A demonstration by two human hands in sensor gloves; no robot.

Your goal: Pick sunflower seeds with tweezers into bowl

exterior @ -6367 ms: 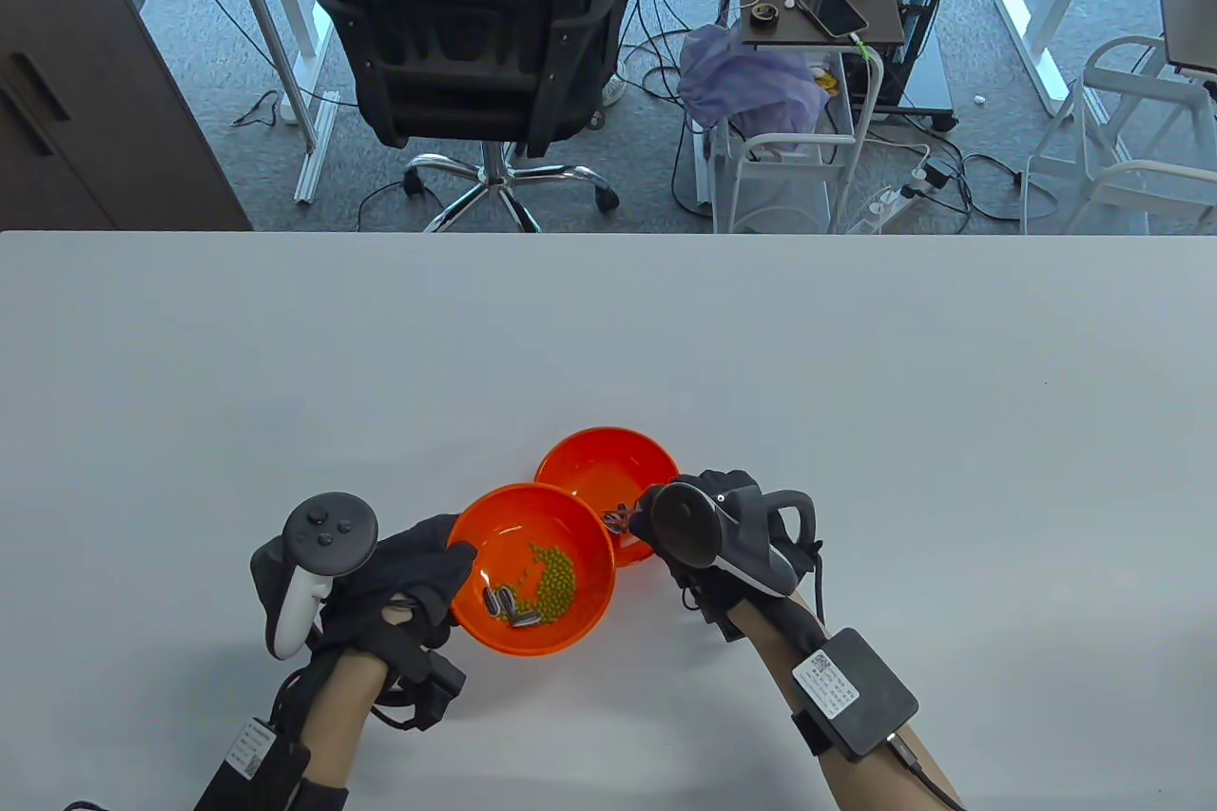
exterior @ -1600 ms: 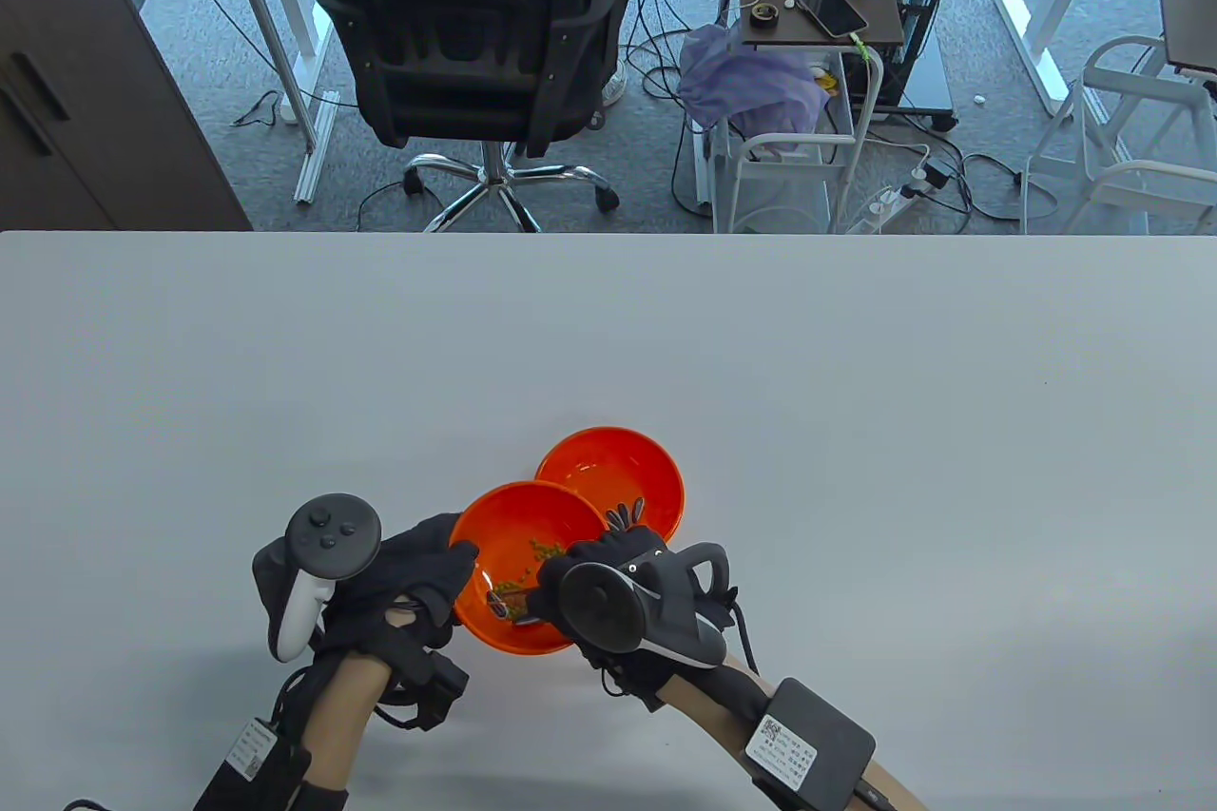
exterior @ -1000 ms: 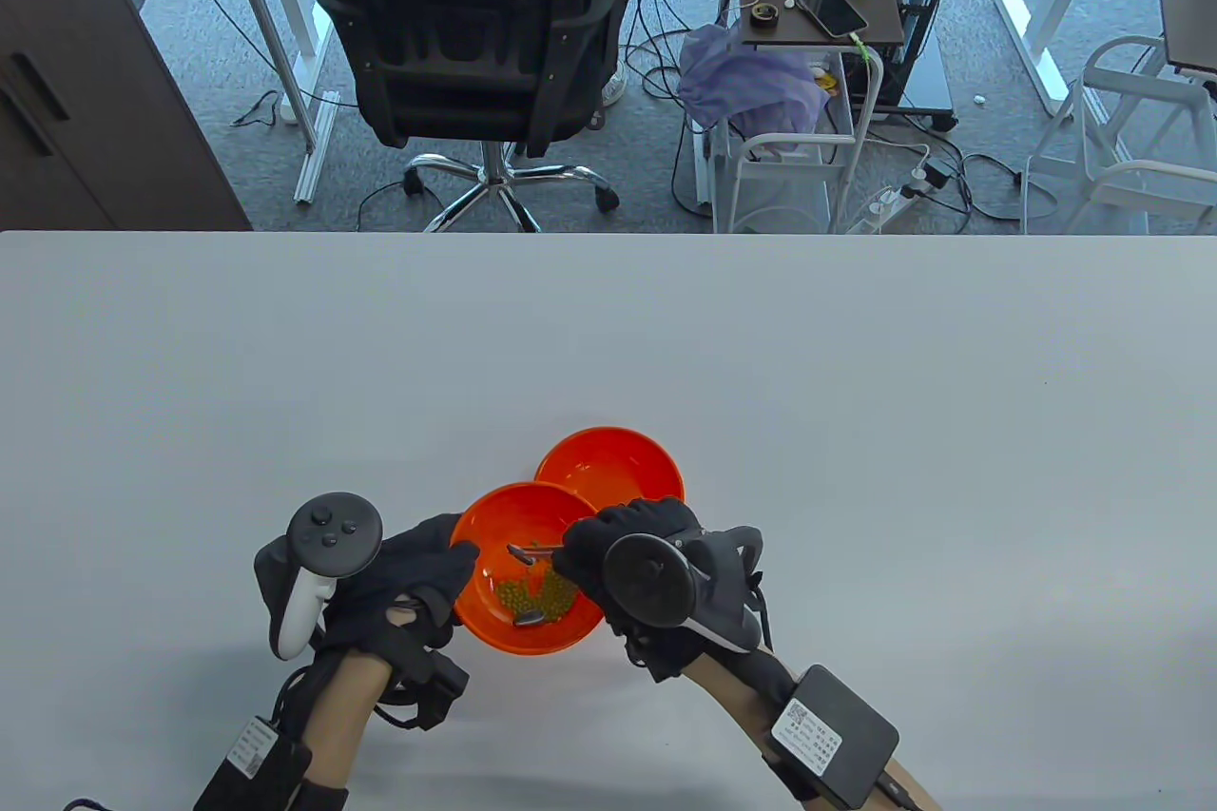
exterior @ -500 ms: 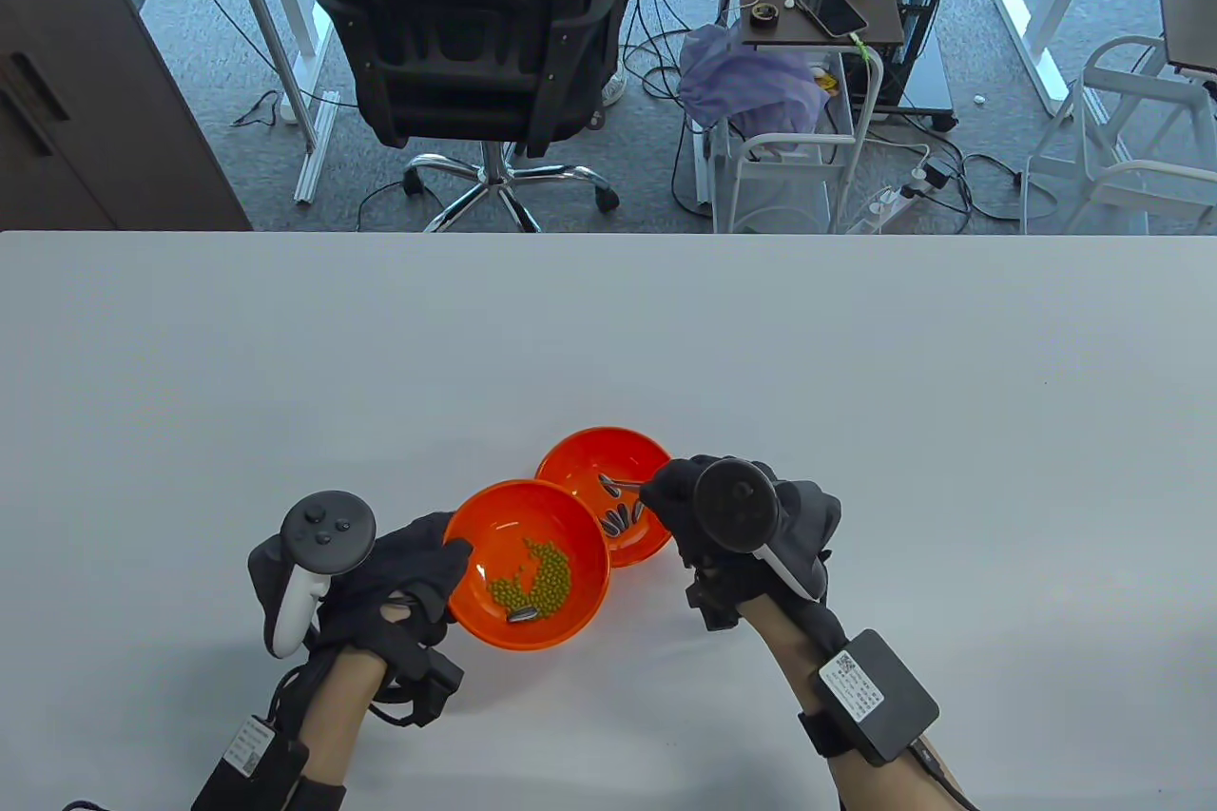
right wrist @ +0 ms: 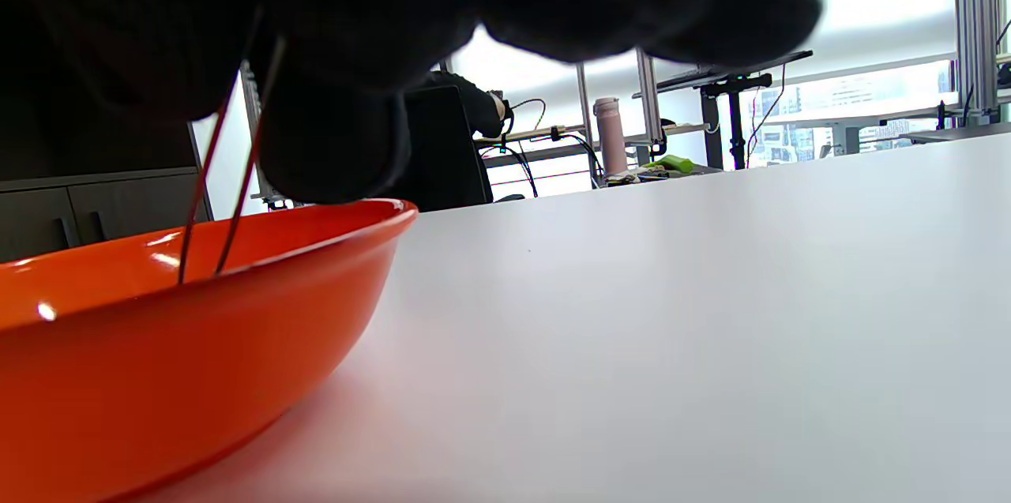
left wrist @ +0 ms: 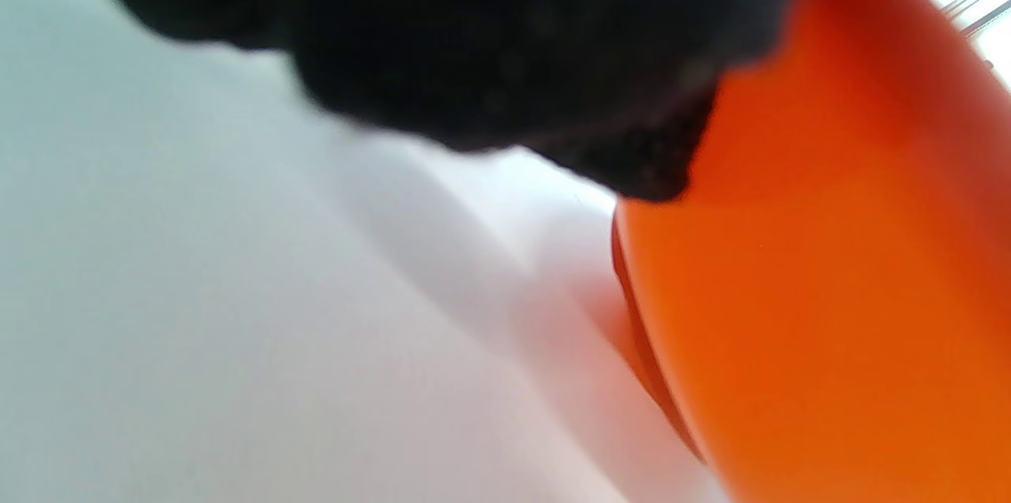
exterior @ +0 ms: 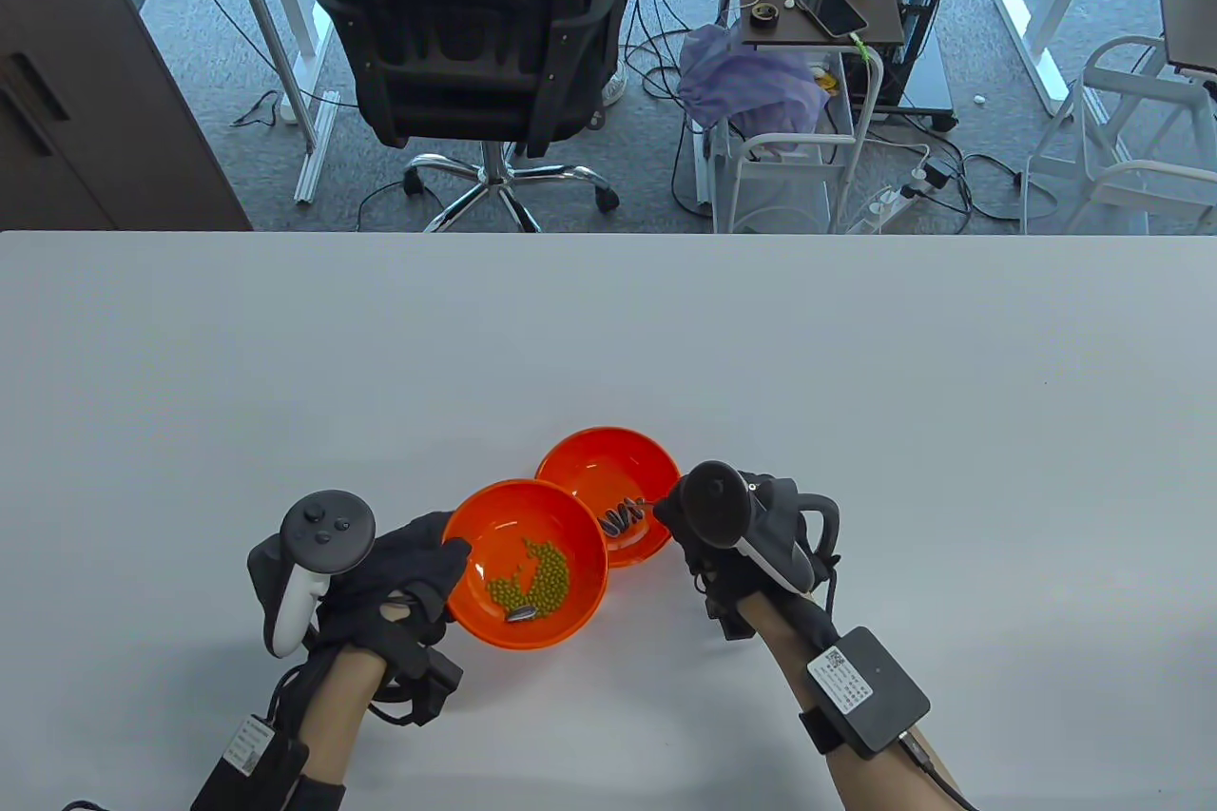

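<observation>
Two orange bowls touch at the table's near middle. The near bowl (exterior: 494, 521) holds green beans (exterior: 542, 575) and one sunflower seed (exterior: 521, 613). My left hand (exterior: 454, 556) grips its left rim; the left wrist view shows my gloved fingers (left wrist: 513, 37) on the bowl's wall (left wrist: 829, 290). The far bowl (exterior: 608, 459) holds several sunflower seeds (exterior: 618, 521). My right hand (exterior: 667, 509) holds thin tweezers (exterior: 639, 507), tips down among those seeds. In the right wrist view the tweezers' arms (right wrist: 229, 171) dip behind the far bowl's rim (right wrist: 197, 345); the tips are hidden.
The white table (exterior: 856, 393) stretches around the bowls. Beyond its far edge stand an office chair (exterior: 475, 31) and a small cart (exterior: 808, 41) on the floor.
My right hand lifted a seed from the near bowl with the tweezers, carried it right to the far bowl, and now has the tips low among the seeds there. The left hand stayed.
</observation>
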